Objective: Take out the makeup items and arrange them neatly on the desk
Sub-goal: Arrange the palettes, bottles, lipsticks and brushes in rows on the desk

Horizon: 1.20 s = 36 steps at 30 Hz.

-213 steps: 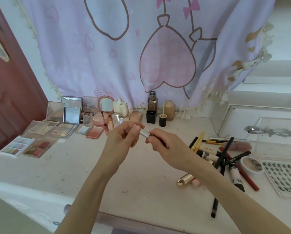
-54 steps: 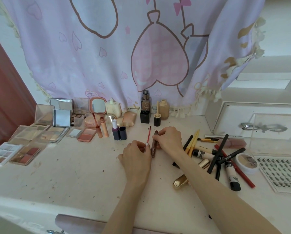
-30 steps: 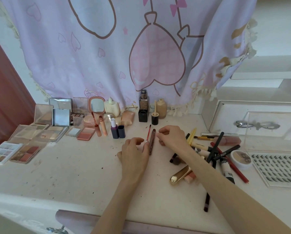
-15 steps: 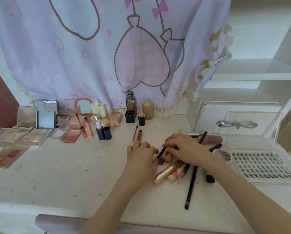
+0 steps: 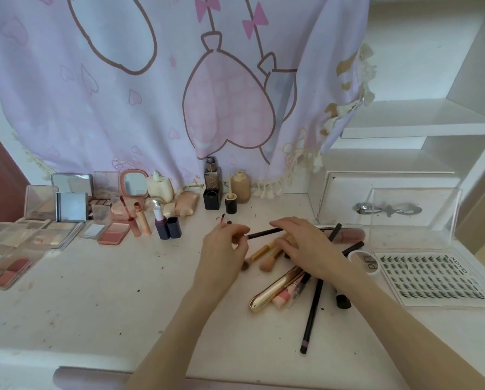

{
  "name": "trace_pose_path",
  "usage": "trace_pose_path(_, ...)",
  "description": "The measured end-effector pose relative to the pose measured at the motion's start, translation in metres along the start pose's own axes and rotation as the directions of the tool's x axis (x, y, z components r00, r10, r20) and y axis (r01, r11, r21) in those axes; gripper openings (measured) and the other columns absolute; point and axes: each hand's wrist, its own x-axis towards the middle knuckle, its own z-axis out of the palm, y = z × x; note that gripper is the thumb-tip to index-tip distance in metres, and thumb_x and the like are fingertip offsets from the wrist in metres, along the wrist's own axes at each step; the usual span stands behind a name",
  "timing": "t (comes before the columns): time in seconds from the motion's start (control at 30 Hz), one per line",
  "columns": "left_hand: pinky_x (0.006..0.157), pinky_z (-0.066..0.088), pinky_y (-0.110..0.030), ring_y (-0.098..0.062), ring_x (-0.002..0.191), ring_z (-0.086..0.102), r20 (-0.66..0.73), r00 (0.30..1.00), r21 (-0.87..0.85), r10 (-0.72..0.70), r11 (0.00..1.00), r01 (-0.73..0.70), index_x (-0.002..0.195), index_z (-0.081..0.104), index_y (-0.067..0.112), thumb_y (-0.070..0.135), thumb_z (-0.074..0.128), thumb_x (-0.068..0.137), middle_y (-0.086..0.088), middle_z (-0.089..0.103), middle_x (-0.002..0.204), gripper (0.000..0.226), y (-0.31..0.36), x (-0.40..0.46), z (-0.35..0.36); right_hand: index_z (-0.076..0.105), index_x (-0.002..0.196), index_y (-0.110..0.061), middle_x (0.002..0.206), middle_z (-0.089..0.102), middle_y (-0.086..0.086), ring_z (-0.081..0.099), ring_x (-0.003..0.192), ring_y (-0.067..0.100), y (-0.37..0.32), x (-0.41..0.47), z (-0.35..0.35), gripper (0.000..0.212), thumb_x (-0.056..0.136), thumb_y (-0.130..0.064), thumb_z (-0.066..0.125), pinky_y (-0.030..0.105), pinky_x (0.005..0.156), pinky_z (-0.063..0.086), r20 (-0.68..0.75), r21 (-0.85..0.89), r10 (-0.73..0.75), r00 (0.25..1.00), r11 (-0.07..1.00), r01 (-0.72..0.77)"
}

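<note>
- Left hand [image 5: 225,253] and right hand [image 5: 306,244] hold a dark pencil [image 5: 264,233] between them.
- Brushes [image 5: 266,253] lie below on the desk [image 5: 95,299].

Both bare forearms reach forward from the near edge of the tabletop, converging toward its middle. The left hand [image 5: 224,249] is palm down with fingers curled, fingertips pinched together. The right hand [image 5: 306,244] lies just beside it, palm down, fingers bent and spread, wrist angled inward.
</note>
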Motion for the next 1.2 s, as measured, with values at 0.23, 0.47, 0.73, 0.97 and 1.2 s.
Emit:
trace_pose_path(0.23, 0.07, 0.043, -0.004, 0.003, 0.078, 0.058, -0.128, 0.991, -0.36, -0.031, 0.933, -0.017, 0.088, 0.066, 0.032, 0.012, 0.057, 0.088, 0.014, 0.063, 0.088, 0.022, 0.022, 0.025, -0.039, 0.066, 0.109, -0.011, 0.094, 0.066, -0.001, 0.058, 0.09, 0.017, -0.026, 0.016, -0.018, 0.02, 0.093, -0.015, 0.054, 0.024, 0.082, 0.037, -0.267, 0.0, -0.115, 0.957, 0.993, 0.119)
trace_pose_path(0.47, 0.061, 0.045, -0.011, 0.002, 0.066, 0.058, 0.086, 0.996, -0.731, 0.016, 0.68, 0.052, 0.096, 0.067, 0.022, 0.009, 0.05, 0.093, 0.014, 0.07, 0.081, 0.021, 0.015, 0.044, -0.068, 0.064, 0.099, -0.011, 0.064, 0.051, -0.011, 0.042, 0.055, 0.001, -0.067, 0.024, -0.035, 0.02, 0.096, -0.013, 0.044, 0.012, 0.056, 0.035, -0.075, 0.472, -0.013, 0.997, 0.88, 0.047)
trace_pose_path(0.73, 0.057, 0.043, -0.007, 0.002, 0.056, 0.058, 0.055, 0.998, -0.776, -0.001, 0.629, 0.044, 0.087, 0.063, 0.018, 0.015, 0.057, 0.088, 0.013, 0.068, 0.065, 0.007, 0.01, 0.063, -0.077, 0.064, 0.085, -0.014, 0.058, 0.041, -0.012, 0.036, 0.052, 0.002, -0.095, 0.032, -0.032, 0.02, 0.096, -0.017, 0.047, 0.015, 0.054, 0.03, -0.163, 0.507, 0.054, 0.985, 0.861, 0.036)
trace_pose_path(0.97, 0.054, 0.043, -0.01, -0.002, 0.053, 0.047, 0.098, 0.993, -0.776, 0.062, 0.63, 0.037, 0.095, 0.061, 0.007, 0.014, 0.054, 0.091, 0.015, 0.065, 0.059, 0.011, 0.02, 0.071, -0.066, 0.055, 0.074, -0.033, 0.055, 0.039, -0.011, 0.037, 0.053, 0.004, -0.095, 0.023, -0.035, 0.029, 0.097, -0.018, 0.046, 0.014, 0.053, 0.032, -0.273, 0.476, 0.147, 0.951, 0.879, 0.001)
trace_pose_path(1.2, 0.066, 0.049, -0.018, -0.005, 0.063, 0.056, 0.151, 0.988, -0.788, 0.045, 0.608, 0.093, 0.096, 0.063, 0.01, 0.017, 0.058, 0.089, 0.007, 0.071, 0.072, 0.011, 0.035, 0.064, -0.061, 0.062, 0.086, -0.021, 0.05, 0.046, -0.015, 0.037, 0.045, 0.002, -0.085, 0.007, -0.047, 0.016, 0.095, -0.02, 0.05, 0.012, 0.048, 0.03, -0.151, 0.601, 0.205, 0.967, 0.796, -0.075)
